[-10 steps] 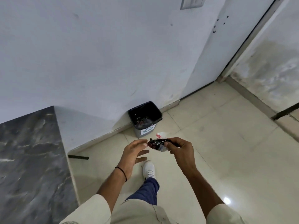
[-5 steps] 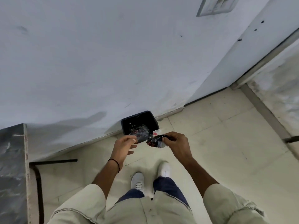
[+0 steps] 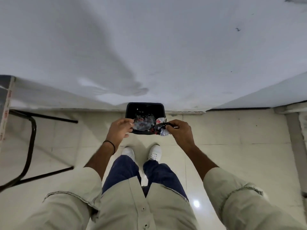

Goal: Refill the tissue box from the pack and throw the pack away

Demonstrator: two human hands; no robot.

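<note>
Pack (image 3: 159, 128), crumpled and dark with red print, pinched in the right hand (image 3: 180, 131) just above the near right rim of the bin (image 3: 128, 108). Last step of the task, by the look of it: disposal, not yet done. Next move likely calls for carrying the pack a little forward and left, over the dark opening, then letting the fingers go so nothing lands on the floor (image 3: 232, 155). Light and springy plastic, so could catch the rim if let go too early.

Right hand palm-down, thumb and fingers clenched on the pack, forearm reaching forward. Left hand (image 3: 120, 128) at the bin's near left edge, fingers loosely curled; grasping nothing, as far as can be seen. Both arms stretched out over the shoes (image 3: 154, 152). Bin against the wall (image 3: 149, 47), already holding similar wrappers. Tissue box out of view.
</note>
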